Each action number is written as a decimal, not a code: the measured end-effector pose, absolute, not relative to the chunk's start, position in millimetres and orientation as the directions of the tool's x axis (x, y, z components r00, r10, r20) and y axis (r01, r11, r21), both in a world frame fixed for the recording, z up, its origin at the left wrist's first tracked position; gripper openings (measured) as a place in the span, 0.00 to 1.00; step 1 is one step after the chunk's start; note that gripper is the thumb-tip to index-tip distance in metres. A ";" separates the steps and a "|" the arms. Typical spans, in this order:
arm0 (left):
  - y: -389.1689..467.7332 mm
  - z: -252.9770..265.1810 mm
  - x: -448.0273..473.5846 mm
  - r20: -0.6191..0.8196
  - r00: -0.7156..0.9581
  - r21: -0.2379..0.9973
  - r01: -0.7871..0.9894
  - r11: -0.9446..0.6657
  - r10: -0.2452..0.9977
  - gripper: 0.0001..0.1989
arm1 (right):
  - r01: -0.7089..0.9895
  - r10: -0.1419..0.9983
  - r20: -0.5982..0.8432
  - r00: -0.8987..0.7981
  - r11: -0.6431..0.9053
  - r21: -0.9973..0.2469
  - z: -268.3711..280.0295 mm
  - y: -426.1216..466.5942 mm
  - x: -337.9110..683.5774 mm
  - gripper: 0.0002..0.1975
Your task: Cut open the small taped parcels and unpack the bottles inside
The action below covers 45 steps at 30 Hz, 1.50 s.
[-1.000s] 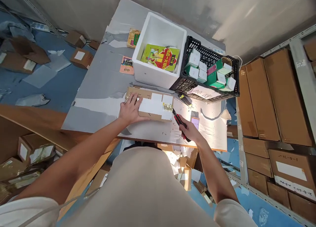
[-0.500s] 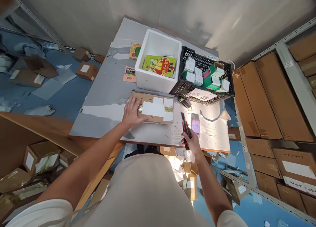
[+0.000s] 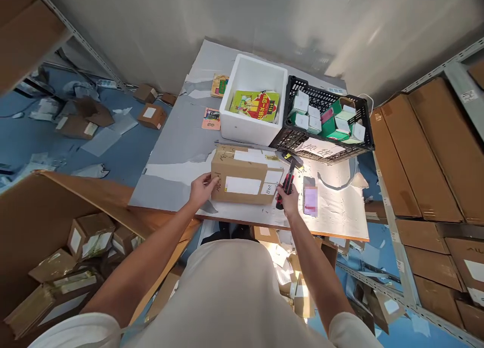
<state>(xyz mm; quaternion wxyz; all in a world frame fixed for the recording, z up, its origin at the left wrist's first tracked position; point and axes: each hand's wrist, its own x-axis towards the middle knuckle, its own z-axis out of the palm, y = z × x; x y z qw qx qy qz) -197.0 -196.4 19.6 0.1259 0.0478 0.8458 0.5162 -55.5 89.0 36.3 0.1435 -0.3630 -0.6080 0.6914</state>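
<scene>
A brown cardboard box (image 3: 218, 187) with white labels and handwriting lies on the table in front of me, turned so a long side faces me. My left hand (image 3: 203, 189) grips its left end, thumb on the near side and fingers partly hidden behind. My right hand (image 3: 289, 198) is closed around a red and black utility knife (image 3: 288, 182), which points away from me. That hand is against or very near the box's right end; I cannot tell if it touches. Just right of it lies a phone (image 3: 310, 200) with a pinkish screen.
Behind the box stand a white foam bin (image 3: 249, 131) with yellow-green booklets and a black crate (image 3: 368, 136) of small boxes. A yellow and black cutter (image 3: 294, 161) lies before the crate. Cartons (image 3: 427, 151) fill the right shelf. A big open carton (image 3: 86, 186) is at left.
The box has tipped, so its labelled side now shows. My left hand went from its top to its left end. My right hand, with the utility knife, moved in to its right end.
</scene>
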 end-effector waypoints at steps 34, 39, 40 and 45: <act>-203.9 41.2 -173.1 -0.236 -0.958 0.870 -0.134 0.475 0.162 0.28 | 0.357 0.634 -0.361 -0.684 -0.140 -0.923 50.7 94.8 -29.5 0.24; -175.3 53.9 -195.4 -0.089 -0.968 0.876 0.037 0.480 0.236 0.39 | 0.331 0.638 -0.278 -0.718 -0.038 -0.943 58.6 114.2 -73.1 0.23; -170.1 53.3 -198.1 -0.030 -0.966 0.850 0.110 0.516 0.255 0.40 | 0.344 0.627 -0.254 -0.737 0.024 -0.939 59.9 118.3 -79.8 0.22; -148.8 49.4 -194.3 0.204 -0.834 0.601 0.520 0.607 0.512 0.19 | 0.341 0.495 -0.040 -0.868 0.536 -0.772 84.9 127.6 -101.2 0.19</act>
